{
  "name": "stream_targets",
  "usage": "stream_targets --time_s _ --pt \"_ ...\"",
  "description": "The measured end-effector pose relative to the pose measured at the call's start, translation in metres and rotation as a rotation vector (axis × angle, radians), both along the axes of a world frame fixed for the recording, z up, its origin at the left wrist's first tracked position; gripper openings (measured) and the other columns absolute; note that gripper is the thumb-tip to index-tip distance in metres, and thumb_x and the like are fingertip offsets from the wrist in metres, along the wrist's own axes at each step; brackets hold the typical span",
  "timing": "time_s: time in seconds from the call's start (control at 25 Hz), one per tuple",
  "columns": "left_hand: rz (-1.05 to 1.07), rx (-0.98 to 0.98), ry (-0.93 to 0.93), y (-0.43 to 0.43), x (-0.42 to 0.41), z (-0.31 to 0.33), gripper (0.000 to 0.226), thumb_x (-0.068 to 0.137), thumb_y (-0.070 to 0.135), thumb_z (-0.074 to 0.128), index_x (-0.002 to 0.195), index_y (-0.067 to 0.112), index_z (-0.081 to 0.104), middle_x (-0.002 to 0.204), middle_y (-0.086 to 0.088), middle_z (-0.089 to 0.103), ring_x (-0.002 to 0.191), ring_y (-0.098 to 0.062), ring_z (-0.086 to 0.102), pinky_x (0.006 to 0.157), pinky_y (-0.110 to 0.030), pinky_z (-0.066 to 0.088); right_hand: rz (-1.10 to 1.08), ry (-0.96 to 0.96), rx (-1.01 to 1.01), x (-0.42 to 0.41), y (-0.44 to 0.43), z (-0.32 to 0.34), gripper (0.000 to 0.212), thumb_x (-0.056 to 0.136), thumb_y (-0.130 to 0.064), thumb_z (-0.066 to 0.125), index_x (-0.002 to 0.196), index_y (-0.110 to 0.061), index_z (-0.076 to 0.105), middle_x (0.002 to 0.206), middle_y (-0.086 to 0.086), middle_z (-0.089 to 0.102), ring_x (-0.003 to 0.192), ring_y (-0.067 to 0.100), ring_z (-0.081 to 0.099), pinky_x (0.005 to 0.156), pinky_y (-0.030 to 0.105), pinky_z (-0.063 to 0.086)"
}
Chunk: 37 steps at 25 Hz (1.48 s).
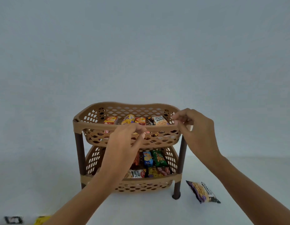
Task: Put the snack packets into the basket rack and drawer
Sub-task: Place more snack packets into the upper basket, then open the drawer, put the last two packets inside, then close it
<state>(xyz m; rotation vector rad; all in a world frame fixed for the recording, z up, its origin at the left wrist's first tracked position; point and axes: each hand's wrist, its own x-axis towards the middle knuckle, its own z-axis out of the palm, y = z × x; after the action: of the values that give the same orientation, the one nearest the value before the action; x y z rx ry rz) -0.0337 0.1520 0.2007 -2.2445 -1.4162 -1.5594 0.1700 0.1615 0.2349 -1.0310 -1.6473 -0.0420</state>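
A person's two bare hands work at the front rim of a two-tier tan plastic basket rack (92, 127) standing on a white table (238, 176). The left hand (124, 140) hovers in front of the upper basket with fingers curled narrowly; whether it pinches anything cannot be told. The right hand (194, 130) rests its fingertips on the rim at the right corner, loosely bent and holding no packet.

One salted peanuts packet (203, 191) lies flat on the table just right of the rack's front right leg (176, 190), not yet stowed. It looks light, soft and crinkly, with a smooth film that could slip; the sealed end seams or a pinch across its narrow middle seem the safest places to take it, gently enough not to crush the nuts.

By count: the upper basket shows four packets along its back, among them another peanuts packet (159, 121), with more dimly visible through the lattice. The lower basket (92, 159) shows about seven, including a blue packet (148, 158) and a green packet (159, 158); the left arm hides part of it. Two small objects, one black (13, 220) and one yellow (41, 220), sit at the bottom left edge, too blurred to identify. No drawer is in view.
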Motion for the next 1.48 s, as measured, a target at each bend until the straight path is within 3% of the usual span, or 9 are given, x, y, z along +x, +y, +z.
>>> stream_targets --time_s 0.12,0.2,0.56,0.76,1.0,1.32,1.48 --pt "-0.015 -0.069 0.017 -0.027 0.006 -0.030 0.011 0.087 0.026 0.061 0.097 0.027 0.066 0.096 0.017 0.066 0.096 -0.002 0.057 0.082 -0.017 0.045 -0.035 -0.051 0.028 0.016 -0.035 -0.035 0.020 0.082 -0.004 0.066 0.088 -0.024 0.066 0.080 -0.015 0.064 0.079 0.003 0.060 0.070 0.009 0.047" --pt "-0.021 -0.113 0.001 -0.047 0.012 -0.051 0.011 0.087 0.024 0.061 0.096 0.026 0.067 0.093 0.020 0.063 0.094 -0.001 0.057 0.078 -0.011 0.042 -0.066 -0.072 0.005 0.026 -0.056 -0.063 0.018 0.082 -0.004 0.067 0.089 -0.020 0.066 0.080 -0.013 0.064 0.077 0.003 0.059 0.070 0.008 0.046" --pt "-0.001 -0.427 -0.089 -0.133 0.027 -0.150 0.012 0.088 0.019 0.061 0.095 0.026 0.067 0.091 0.020 0.066 0.083 0.005 0.060 0.072 -0.002 0.041 -0.088 -0.064 -0.242 0.056 -0.138 -0.161 0.008 0.083 -0.010 0.069 0.089 -0.014 0.068 0.086 -0.005 0.067 0.073 0.004 0.058 0.067 0.011 0.046" --pt "0.100 -0.556 -0.224 -0.184 0.031 -0.190 0.021 0.089 0.013 0.059 0.088 0.033 0.065 0.085 0.027 0.066 0.088 0.007 0.060 0.072 -0.010 0.044 -0.067 -0.041 -0.437 0.067 -0.172 -0.206 0.011 0.086 -0.016 0.065 0.095 -0.012 0.067 0.090 -0.002 0.067 0.076 0.006 0.059 0.069 0.007 0.045" --pt "0.150 -0.660 -0.297 -0.232 0.050 -0.213 0.023 0.089 0.012 0.058 0.087 0.034 0.066 0.087 0.024 0.068 0.088 0.007 0.060 0.074 -0.010 0.044 -0.045 -0.024 -0.531 0.073 -0.212 -0.237 0.011 0.087 -0.016 0.064 0.096 -0.012 0.067 0.092 -0.003 0.068 0.079 0.008 0.061 0.069 0.011 0.048" --pt "0.080 -0.759 -0.316 -0.290 0.042 -0.217 0.018 0.089 0.015 0.059 0.086 0.030 0.067 0.082 0.020 0.069 0.085 0.008 0.059 0.070 -0.005 0.044 -0.115 0.008 -0.540 0.064 -0.280 -0.256 0.010 0.086 -0.014 0.065 0.095 -0.017 0.066 0.088 -0.006 0.066 0.074 0.003 0.059 0.066 0.007 0.045" --pt "0.064 -0.905 -0.406 -0.333 0.026 -0.227 0.017 0.090 0.019 0.058 0.083 0.030 0.068 0.078 0.016 0.071 0.078 0.004 0.061 0.068 -0.006 0.044 -0.110 0.073 -0.597 0.040 -0.325 -0.268 0.007 0.088 -0.018 0.063 0.094 -0.022 0.065 0.085 -0.012 0.065 0.073 0.006 0.059 0.063 0.012 0.046"
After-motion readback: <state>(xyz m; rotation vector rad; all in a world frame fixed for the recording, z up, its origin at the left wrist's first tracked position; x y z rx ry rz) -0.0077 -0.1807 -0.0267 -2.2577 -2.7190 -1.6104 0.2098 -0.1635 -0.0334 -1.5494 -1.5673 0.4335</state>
